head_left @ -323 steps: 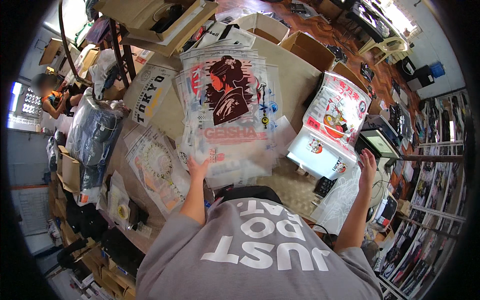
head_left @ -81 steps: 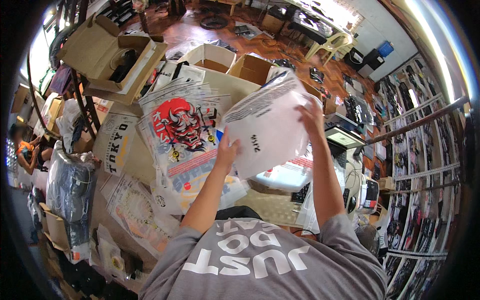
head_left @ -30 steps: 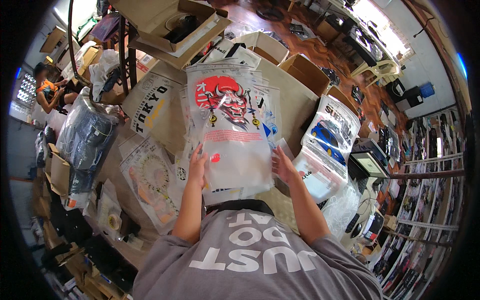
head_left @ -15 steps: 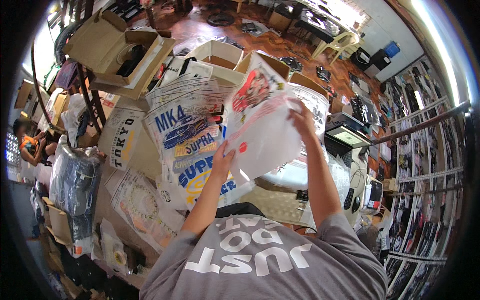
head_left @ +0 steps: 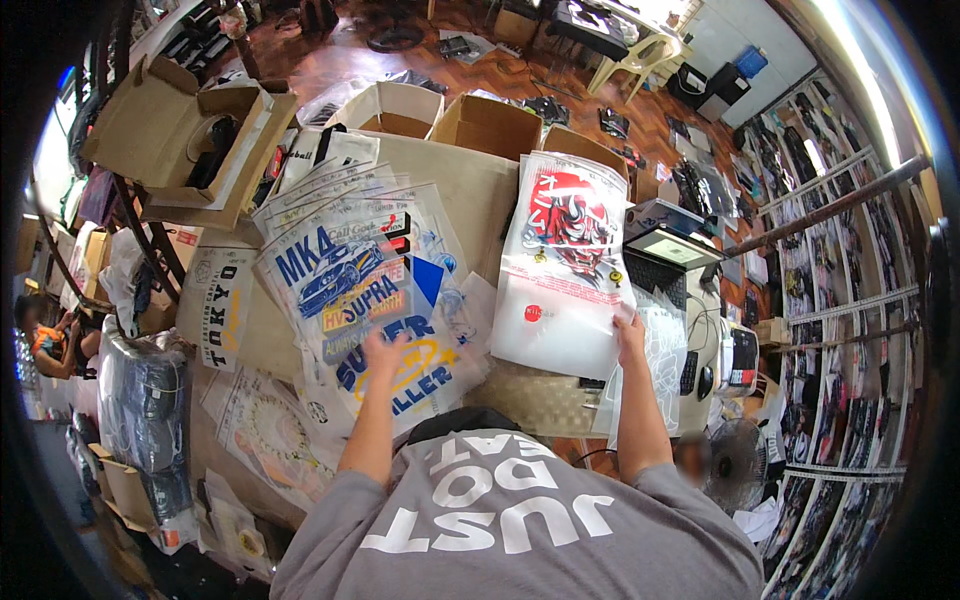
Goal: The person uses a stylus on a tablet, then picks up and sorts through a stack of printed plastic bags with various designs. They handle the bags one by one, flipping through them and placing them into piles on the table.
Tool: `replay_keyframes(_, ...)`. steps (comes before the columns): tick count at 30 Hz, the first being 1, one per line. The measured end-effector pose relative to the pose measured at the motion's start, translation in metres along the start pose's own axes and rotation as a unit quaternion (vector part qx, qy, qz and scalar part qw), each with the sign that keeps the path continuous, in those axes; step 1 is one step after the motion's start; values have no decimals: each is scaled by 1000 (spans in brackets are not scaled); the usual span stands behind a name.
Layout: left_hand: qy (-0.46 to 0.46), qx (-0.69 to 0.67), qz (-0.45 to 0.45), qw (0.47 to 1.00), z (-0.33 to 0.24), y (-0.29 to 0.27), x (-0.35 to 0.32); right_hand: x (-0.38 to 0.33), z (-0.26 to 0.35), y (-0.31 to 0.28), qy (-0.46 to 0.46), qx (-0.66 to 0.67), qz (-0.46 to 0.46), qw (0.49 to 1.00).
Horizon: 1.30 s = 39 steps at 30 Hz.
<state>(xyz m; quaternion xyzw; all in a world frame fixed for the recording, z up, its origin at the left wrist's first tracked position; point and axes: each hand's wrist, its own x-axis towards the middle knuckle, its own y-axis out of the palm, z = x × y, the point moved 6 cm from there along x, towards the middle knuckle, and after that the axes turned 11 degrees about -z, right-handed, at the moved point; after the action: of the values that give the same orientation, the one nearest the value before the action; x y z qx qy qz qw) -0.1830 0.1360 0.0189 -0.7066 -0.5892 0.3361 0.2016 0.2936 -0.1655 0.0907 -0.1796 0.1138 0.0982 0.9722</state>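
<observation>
Resting on a fanned stack of clear-bagged printed sheets (head_left: 370, 290) at the table's (head_left: 480, 190) near left, the left hand (head_left: 385, 352) lies palm down, fingers spread flat on the top sheet with the blue car print, gripping nothing. To its right, the right hand (head_left: 630, 335) pinches the lower right corner of a bagged white sheet with a red demon-mask print (head_left: 565, 260), fingers closed on its edge; the sheet lies tilted over a pile beside a laptop (head_left: 665, 260). Open cardboard boxes (head_left: 440, 115) stand beyond.
</observation>
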Motion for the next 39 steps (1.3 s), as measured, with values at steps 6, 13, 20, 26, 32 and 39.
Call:
replay_keyframes(6, -62, 234, -193, 951, 103, -50, -45, 14, 0, -16, -45, -154, -6, 987)
replay_keyframes(13, -46, 195, -220, 955, 91, -67, -49, 15, 38, -29, -189, -366, -85, 907)
replay_keyframes(20, -42, 41, -267, 962, 77, -56, -56, -115, 126, 86, -486, -209, 5, 849)
replay_keyframes(26, -124, -341, -117, 925, 73, -67, -56, -187, 37, 222, -235, -264, 322, 878)
replay_keyframes(32, -252, -623, 57, 739, 33, -120, -81, -228, -54, 289, 70, -163, 403, 898)
replay_keyframes(39, -252, -626, 59, 735, 32, -130, -111, -246, -38, 285, 33, -111, 432, 895)
